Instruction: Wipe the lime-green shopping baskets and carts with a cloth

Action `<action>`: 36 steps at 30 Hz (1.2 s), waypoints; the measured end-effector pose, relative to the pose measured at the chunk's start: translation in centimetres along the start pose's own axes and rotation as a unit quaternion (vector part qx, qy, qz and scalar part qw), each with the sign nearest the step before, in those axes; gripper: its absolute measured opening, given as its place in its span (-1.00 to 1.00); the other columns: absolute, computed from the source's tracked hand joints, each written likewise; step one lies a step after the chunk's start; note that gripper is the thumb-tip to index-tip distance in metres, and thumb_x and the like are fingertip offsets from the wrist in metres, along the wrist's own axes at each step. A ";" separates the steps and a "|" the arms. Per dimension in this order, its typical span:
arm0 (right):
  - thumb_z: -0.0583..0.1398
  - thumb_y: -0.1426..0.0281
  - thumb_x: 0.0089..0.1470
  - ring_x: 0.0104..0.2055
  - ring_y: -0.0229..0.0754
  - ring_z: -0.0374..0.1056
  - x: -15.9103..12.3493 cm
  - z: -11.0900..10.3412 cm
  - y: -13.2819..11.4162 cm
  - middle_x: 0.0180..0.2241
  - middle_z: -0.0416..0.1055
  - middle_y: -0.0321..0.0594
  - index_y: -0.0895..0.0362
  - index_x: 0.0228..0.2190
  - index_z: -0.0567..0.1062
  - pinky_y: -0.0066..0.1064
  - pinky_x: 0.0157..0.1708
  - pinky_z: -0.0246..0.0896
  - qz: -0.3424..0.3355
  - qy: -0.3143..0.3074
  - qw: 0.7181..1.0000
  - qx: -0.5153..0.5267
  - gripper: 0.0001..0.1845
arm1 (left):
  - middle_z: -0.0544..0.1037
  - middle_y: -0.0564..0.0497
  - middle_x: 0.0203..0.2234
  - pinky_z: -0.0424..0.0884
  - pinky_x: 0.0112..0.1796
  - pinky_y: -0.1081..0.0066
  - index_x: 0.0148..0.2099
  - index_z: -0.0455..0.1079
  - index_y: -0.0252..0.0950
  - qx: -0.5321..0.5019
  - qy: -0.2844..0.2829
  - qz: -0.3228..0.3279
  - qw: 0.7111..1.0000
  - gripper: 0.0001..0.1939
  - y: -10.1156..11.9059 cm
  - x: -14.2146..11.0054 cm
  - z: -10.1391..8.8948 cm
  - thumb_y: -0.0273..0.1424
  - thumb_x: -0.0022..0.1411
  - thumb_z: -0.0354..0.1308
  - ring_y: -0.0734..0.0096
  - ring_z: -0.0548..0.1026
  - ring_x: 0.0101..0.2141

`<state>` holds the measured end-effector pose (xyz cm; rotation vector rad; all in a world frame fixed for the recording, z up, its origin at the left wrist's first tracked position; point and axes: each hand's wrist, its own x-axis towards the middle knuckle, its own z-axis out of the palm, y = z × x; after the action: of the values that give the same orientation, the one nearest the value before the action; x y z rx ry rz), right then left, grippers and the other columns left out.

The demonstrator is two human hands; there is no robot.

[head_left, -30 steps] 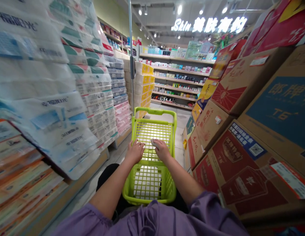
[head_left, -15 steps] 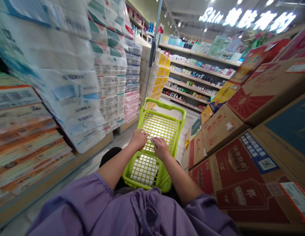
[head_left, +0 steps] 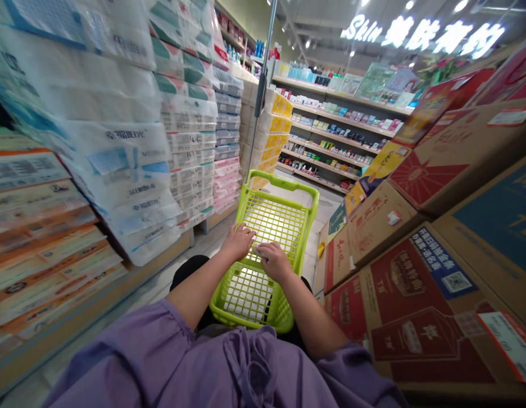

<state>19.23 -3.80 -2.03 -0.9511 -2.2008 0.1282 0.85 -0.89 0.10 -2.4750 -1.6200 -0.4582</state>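
A lime-green plastic shopping basket (head_left: 303,226) with lattice walls stands tilted between my knees, its handle end pointing away from me. My left hand (head_left: 237,242) is curled over the basket's left side, fingers lying across the lattice. Beside it, my right hand (head_left: 276,262) is closed on a small pale-grey wipe (head_left: 258,251), pressed against the lattice near the basket's middle. Most of the wipe is hidden under my fingers, so its exact kind is hard to make out.
Stacks of wrapped tissue packs (head_left: 135,170) rise on a low platform at the left. Printed cardboard boxes (head_left: 415,306) are piled close on the right. Ahead, shelves of small cosmetics (head_left: 330,124) stand behind a thin metal pole (head_left: 259,96). Pale floor tiles (head_left: 203,243) show around the basket.
My right hand has slid a little to the left across the lattice with the wipe, closer to my left hand. My left hand stays on the basket's side.
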 end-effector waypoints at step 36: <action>0.11 0.67 -0.15 -0.13 -0.09 0.26 0.0 -0.3 -0.2 -0.22 0.48 -0.22 0.05 -0.28 0.53 -0.25 -0.08 0.25 0.084 0.001 0.996 -0.021 -0.59 | 0.50 -0.06 -0.01 0.02 0.17 0.01 0.07 0.34 -0.16 0.007 -0.004 0.006 1.000 -0.67 0.0 0.0 -0.2 -0.35 0.32 -0.08 0.10 0.18 0.20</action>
<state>19.31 -3.98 -1.80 -1.1596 -2.1277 0.1594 0.77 -0.97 0.32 -2.4790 -1.6051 -0.4345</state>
